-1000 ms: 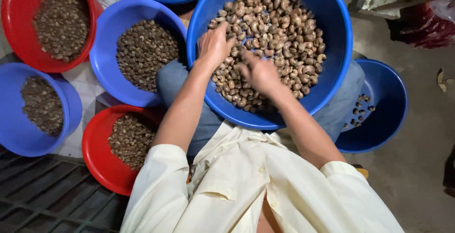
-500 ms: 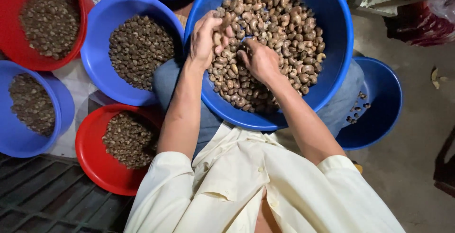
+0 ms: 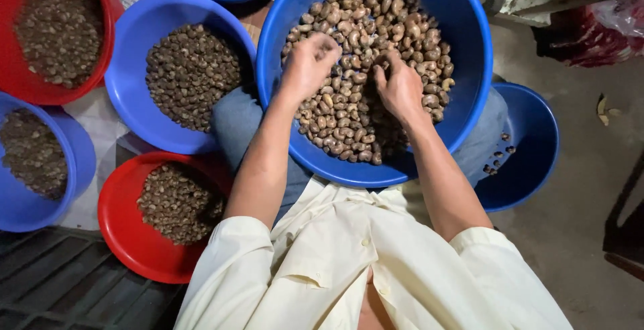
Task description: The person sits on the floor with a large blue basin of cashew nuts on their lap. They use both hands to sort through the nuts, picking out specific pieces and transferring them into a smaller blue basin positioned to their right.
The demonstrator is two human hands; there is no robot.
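Glossy blue plastic basin (image 3: pixel 469 68) on the lap holds curved, pale-brown nuts (image 3: pixel 376 28). Left hand (image 3: pixel 310 64) rests knuckles-up on the heap, fingers curled over nuts; right hand (image 3: pixel 400 88) lies palm-down, fingers narrowly spread among them.

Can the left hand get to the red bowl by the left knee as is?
Probably yes. The left hand is in the big blue bowl, but the red bowl lies open beside that arm with nothing over it.

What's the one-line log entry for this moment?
left hand: in nuts | right hand: in nuts | large blue basin: on lap | grip: unclear
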